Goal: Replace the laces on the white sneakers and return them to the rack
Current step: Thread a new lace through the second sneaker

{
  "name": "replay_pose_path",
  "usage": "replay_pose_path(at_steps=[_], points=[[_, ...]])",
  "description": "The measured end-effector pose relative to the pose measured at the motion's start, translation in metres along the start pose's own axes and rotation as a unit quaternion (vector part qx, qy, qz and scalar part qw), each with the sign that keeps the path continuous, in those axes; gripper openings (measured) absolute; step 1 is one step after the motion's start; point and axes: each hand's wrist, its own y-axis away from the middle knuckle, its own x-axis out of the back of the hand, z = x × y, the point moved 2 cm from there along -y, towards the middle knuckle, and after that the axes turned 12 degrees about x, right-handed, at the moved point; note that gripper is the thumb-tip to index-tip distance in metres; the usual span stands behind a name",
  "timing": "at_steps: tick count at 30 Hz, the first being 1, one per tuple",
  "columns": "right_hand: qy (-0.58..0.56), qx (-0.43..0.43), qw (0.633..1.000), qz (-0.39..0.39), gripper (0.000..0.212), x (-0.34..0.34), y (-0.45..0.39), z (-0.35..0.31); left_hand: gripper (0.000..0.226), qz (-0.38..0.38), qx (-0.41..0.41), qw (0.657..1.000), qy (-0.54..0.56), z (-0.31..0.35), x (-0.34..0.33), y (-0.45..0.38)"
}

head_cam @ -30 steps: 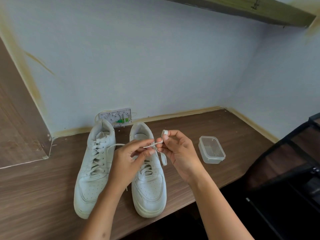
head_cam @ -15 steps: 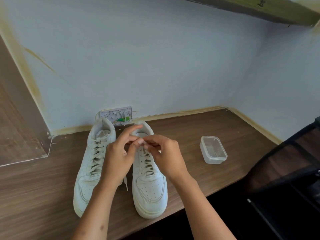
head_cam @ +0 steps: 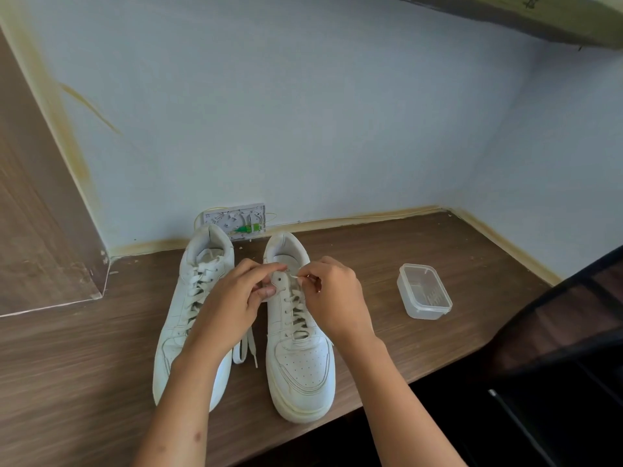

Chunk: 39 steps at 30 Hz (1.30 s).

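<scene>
Two white sneakers stand side by side on the wooden desk, toes toward me. The left sneaker is laced up. At the collar of the right sneaker, my left hand grips the eyelet flap near its top hole. My right hand pinches the tip of a white lace just beside that eyelet. A loose lace end hangs down between the two shoes.
A small clear plastic container sits on the desk to the right of the shoes. A white wall box with a green plug is behind the heels. A dark rack stands at the lower right, and the desk's front edge is near the toes.
Both hands came down from holding the lace stretched in the air to the top of the right sneaker. The lace tip now sits at the upper eyelet.
</scene>
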Motion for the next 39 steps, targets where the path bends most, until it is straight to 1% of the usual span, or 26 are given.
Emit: replay_pose_path(at_steps=[3,5,8,10,13,17,19,21,23,25,27,30,32,33,35,36,37,39], points=[[-0.001,0.016,1.000,0.004,0.017,-0.005,-0.001,-0.003,0.043,-0.005,0.001,1.000,0.003,0.000,-0.001,0.000],[-0.022,0.006,1.000,0.015,0.016,-0.011,-0.001,-0.001,0.043,-0.010,0.005,1.000,0.009,-0.001,-0.002,0.000],[-0.099,-0.068,0.992,0.046,0.015,-0.017,-0.002,0.005,0.041,-0.010,0.012,1.000,0.021,-0.002,-0.002,-0.001],[-0.166,-0.136,0.975,0.053,0.012,-0.021,-0.001,0.006,0.040,-0.009,0.013,1.000,0.025,-0.002,-0.002,-0.001],[-0.242,-0.204,0.948,0.031,0.007,-0.026,0.000,0.007,0.041,-0.006,0.017,0.999,0.035,-0.004,-0.001,-0.001],[-0.263,-0.220,0.939,-0.001,0.009,-0.031,-0.004,0.015,0.040,0.004,0.019,0.999,0.036,-0.004,-0.001,-0.001],[-0.290,-0.241,0.926,-0.013,0.012,-0.035,-0.005,0.019,0.039,0.008,0.019,0.999,0.037,-0.005,0.000,-0.001],[-0.317,-0.269,0.908,-0.041,0.010,-0.041,-0.007,0.020,0.039,0.011,0.018,0.999,0.041,-0.005,0.000,-0.001],[-0.330,-0.263,0.904,-0.065,0.019,-0.049,-0.010,0.024,0.040,0.015,0.020,0.999,0.041,-0.005,0.000,0.000],[-0.326,-0.247,0.911,-0.055,0.012,-0.046,-0.011,0.024,0.040,0.019,0.023,0.998,0.049,-0.005,0.000,0.001],[-0.324,-0.225,0.918,-0.047,0.013,-0.043,-0.009,0.025,0.040,0.017,0.037,0.996,0.075,-0.006,0.001,0.000],[-0.303,-0.165,0.936,-0.064,0.008,-0.033,-0.007,0.021,0.030,0.038,0.062,0.992,0.104,-0.004,0.001,0.001],[-0.271,-0.139,0.950,-0.060,0.018,-0.024,-0.003,0.017,0.019,0.077,0.052,0.992,0.080,0.001,-0.001,0.003],[-0.240,-0.141,0.959,-0.053,0.023,-0.018,0.000,0.015,0.015,0.094,0.045,0.993,0.062,0.004,-0.002,0.005],[-0.147,-0.162,0.975,-0.041,0.035,-0.007,0.013,0.009,0.009,0.118,0.041,0.992,0.020,0.006,-0.003,0.006],[-0.099,-0.174,0.978,-0.054,0.045,-0.002,0.021,0.003,0.008,0.129,0.041,0.991,-0.004,0.007,-0.003,0.007],[-0.067,-0.191,0.975,-0.087,0.058,-0.001,0.028,0.000,0.008,0.143,0.042,0.988,-0.025,0.008,-0.003,0.007],[-0.043,-0.234,0.954,-0.181,0.089,-0.003,0.040,-0.006,0.008,0.190,0.048,0.980,-0.047,0.012,-0.002,0.009]])
